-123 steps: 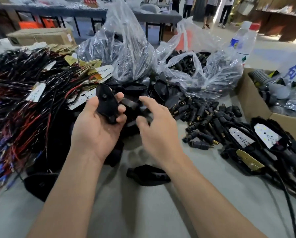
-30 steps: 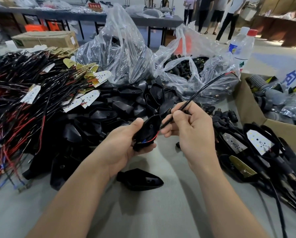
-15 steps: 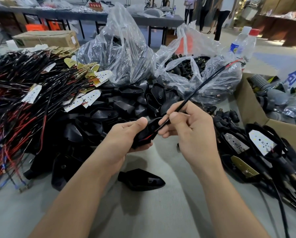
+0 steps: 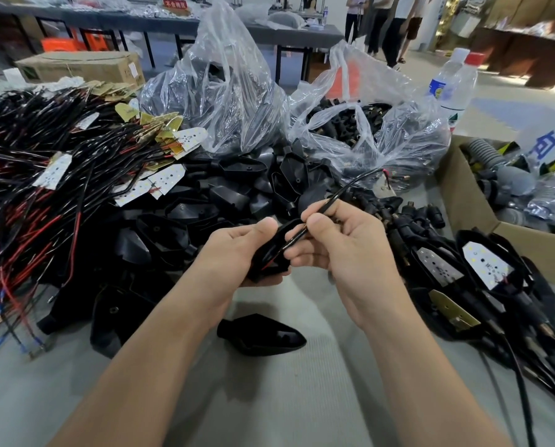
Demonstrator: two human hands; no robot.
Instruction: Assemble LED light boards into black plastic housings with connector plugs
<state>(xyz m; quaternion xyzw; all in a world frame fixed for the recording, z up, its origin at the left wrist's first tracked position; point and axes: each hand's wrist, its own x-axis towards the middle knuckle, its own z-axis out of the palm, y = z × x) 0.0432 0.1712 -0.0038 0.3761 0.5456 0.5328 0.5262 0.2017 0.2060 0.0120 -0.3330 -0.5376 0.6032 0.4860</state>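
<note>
- I see my left hand (image 4: 237,253) over the middle of the table (image 4: 302,398), fingers and thumb curled round one black housing (image 4: 269,258)
- My right hand (image 4: 343,250) sits close against it, thumb and forefinger pinched together on one black cable (image 4: 334,198) that leaves the housing and arcs toward the far right
- One loose housing (image 4: 260,338) lies alone toward the near edge, below both hands
- A heap of housings (image 4: 205,204), too many to count, lies beyond the hands; a wire bundle (image 4: 44,195) fills the left edge
- Two clear bags at the far edge, a taller bag (image 4: 224,91) and a wider bag (image 4: 398,133); two bottles (image 4: 456,88) toward the far right corner
- Near the right edge I count two white LED boards (image 4: 487,262) seated in housings, loose plugs (image 4: 414,217) beyond them, one cardboard box (image 4: 463,204)
</note>
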